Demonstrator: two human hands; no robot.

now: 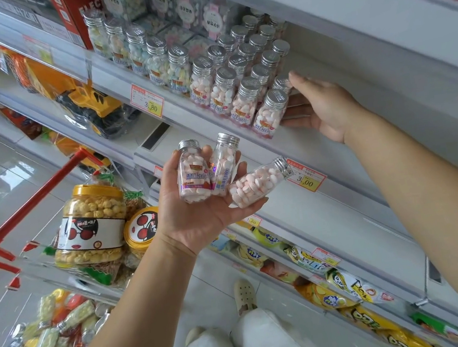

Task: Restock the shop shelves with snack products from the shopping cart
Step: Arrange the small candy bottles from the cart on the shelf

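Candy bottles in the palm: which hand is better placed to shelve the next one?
Probably right: the right hand lies open against the shelved bottles, while the left hand cradles three candy bottles.

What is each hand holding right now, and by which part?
Left hand cradles three bottles in its palm, grip on their bodies, caps free. Right hand holds nothing; it lies open against the end bottle of the standing row.

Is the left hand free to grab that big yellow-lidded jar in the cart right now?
Probably not: the left hand already holds three candy bottles, filling its palm, though the yellow-lidded jar stands uncovered nearby.
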